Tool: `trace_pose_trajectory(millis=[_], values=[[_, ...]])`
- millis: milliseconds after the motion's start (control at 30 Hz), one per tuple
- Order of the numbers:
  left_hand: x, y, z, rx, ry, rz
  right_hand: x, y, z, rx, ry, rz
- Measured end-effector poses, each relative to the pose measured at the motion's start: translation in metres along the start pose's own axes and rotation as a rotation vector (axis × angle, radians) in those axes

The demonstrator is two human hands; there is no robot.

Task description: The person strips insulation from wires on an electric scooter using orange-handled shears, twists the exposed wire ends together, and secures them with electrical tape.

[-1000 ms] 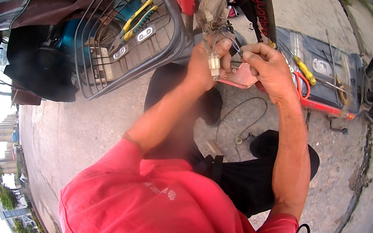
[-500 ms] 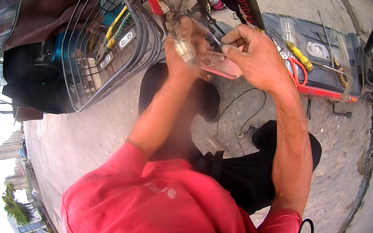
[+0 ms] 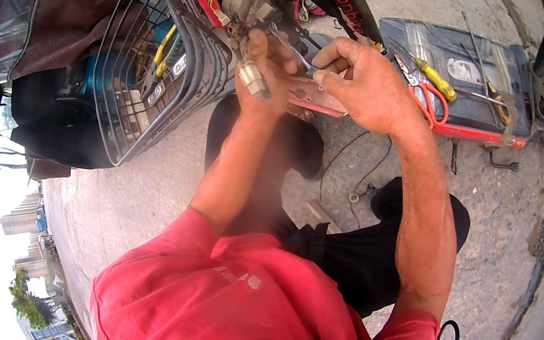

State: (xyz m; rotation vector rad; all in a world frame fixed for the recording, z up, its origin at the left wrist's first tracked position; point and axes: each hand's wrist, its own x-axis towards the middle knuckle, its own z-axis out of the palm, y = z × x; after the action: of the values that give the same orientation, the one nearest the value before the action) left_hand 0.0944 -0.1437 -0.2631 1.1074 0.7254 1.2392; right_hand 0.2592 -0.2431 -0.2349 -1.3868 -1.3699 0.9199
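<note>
Under the vehicle's front, my left hand (image 3: 262, 77) is closed around part of the wire bundle, its fingers curled. A whitish plastic connector (image 3: 254, 81) hangs against that hand, near the thumb. Thin pale wires (image 3: 295, 51) stretch from beside the left hand to my right hand (image 3: 368, 89). Thumb and forefinger of the right hand pinch their ends together; the exact tips are too small to make out. Just below both hands is a pinkish translucent plastic piece (image 3: 318, 98), and what supports it is hidden. A round grey metal part (image 3: 242, 0) with wires sits above the left hand.
A black wire basket (image 3: 160, 69) at the left holds yellow-handled pliers (image 3: 164, 52). To the right, a dark panel (image 3: 492, 59) carries a yellow-handled screwdriver (image 3: 438, 81) and red-handled scissors (image 3: 433, 104). A thin cable (image 3: 333, 161) lies on the concrete ground between my knees.
My right hand has shifted slightly left, still pinching the wires. The whitish connector has moved a little left and down against my left hand. The whole view has tilted slightly.
</note>
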Motion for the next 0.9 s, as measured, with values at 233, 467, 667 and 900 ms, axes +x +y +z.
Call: trace_pose_trajectory(millis=[233, 467, 667, 900], values=[[-0.001, 0.003, -0.001, -0.071, -0.033, -0.020, 0.003, -0.003, 0.007, 0.119, -0.063, 0.087], [0.000, 0.010, -0.012, -0.180, -0.142, -0.125, 0.009, 0.001, 0.015, 0.160, -0.057, 0.041], [0.000, 0.017, -0.021, -0.245, -0.310, -0.200, 0.031, 0.008, 0.026, 0.177, 0.143, -0.070], [-0.004, 0.019, -0.018, -0.201, -0.334, -0.155, 0.051, -0.003, 0.041, 0.291, 0.106, -0.017]])
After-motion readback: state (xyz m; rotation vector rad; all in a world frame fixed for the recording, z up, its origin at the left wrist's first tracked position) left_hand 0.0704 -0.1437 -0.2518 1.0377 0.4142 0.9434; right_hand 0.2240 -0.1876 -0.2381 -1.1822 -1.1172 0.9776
